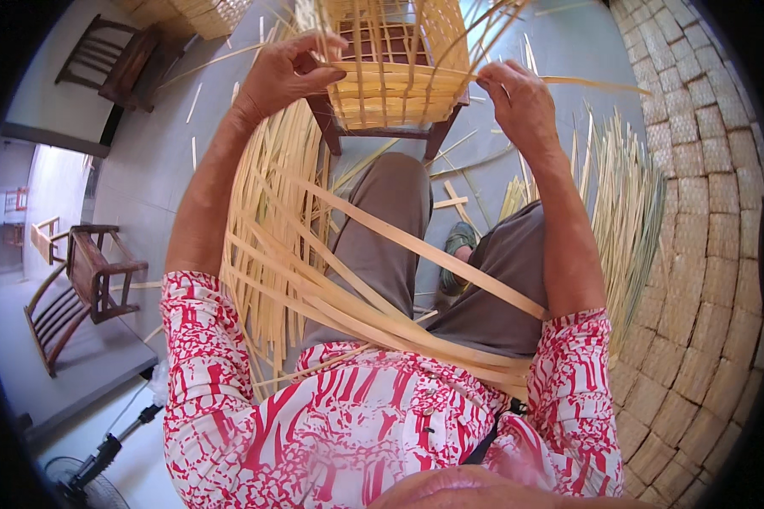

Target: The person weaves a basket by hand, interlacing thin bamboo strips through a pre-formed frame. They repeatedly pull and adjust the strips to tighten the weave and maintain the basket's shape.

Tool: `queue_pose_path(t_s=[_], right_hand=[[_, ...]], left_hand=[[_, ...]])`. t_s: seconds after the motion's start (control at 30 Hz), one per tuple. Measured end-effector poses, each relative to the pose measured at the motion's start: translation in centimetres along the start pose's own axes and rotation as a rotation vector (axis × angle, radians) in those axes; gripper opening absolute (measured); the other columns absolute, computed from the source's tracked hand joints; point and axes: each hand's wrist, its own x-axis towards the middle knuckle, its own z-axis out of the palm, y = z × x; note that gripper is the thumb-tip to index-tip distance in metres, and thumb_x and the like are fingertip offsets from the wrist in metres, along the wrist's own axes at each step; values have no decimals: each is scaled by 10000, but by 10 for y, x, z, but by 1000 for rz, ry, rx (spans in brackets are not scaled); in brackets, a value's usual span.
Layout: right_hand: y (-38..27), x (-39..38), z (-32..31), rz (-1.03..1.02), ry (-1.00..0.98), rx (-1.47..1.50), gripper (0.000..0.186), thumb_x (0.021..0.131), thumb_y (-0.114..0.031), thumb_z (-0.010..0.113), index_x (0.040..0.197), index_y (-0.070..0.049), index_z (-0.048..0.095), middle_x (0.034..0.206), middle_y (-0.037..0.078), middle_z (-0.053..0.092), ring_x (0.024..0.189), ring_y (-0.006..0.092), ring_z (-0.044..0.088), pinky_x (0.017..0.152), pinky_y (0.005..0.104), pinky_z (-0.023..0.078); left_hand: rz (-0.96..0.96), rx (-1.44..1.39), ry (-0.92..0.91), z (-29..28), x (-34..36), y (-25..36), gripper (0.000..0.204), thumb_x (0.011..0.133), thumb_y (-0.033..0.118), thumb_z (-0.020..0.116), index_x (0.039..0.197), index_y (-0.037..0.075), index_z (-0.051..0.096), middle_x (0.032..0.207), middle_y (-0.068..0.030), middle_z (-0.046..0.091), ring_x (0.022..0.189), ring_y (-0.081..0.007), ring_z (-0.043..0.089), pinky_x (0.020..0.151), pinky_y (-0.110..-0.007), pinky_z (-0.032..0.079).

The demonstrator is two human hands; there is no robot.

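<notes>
A half-woven bamboo basket (396, 105) rests in front of me on a dark wooden stool (331, 127), its loose upright strips standing above the weave. A flat bamboo strip (407, 71) runs across its near side at the top of the woven rows. At the basket's left corner, my left hand (290, 75) has its thumb along the strip's end and its fingers curled behind. My right hand (518, 97) pinches the strip at the right corner, fingertips close together. A loose strip end (598, 83) sticks out to the right beyond that hand.
Long bamboo strips (382, 318) lie over my lap. Bundles of strips lie on the floor at left (267, 229) and right (624, 195). Stacked woven pieces (696, 254) line the right side. Wooden chairs (98, 271) and a fan (85, 479) stand at left.
</notes>
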Motion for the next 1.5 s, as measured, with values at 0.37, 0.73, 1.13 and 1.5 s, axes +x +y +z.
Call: queue_pose_path(t_s=[0.37,0.73,1.13,1.5], right_hand=[[-20,15,-5,45,-188,183,126,950,-127,599,1043,-99,678,777,125,704,729,320,719,657,428,534],[-36,15,-16,127,-313,314,133,945,-93,594,1033,-83,693,660,88,599,613,218,626,612,359,495],[-16,36,1,105,-362,133,232,934,-195,572,1095,-128,725,1006,155,735,956,379,686,840,460,541],[-12,35,17,41,-237,130,194,921,-91,554,1041,-9,684,913,200,694,793,332,669,766,402,530]], left_hand=[[121,-472,766,87,-2,-18,686,916,246,782,1477,58,435,1418,-137,477,1296,-229,493,1075,-360,429],[173,-585,856,89,27,-17,367,1024,160,630,1378,68,598,1212,-2,651,1076,-84,579,952,-248,470],[174,-472,1000,86,32,-24,295,1008,141,651,1283,36,647,1176,-36,687,1041,-117,631,924,-278,501],[317,152,617,90,8,35,172,902,88,770,1068,46,747,861,-48,748,769,-100,694,710,-248,547]])
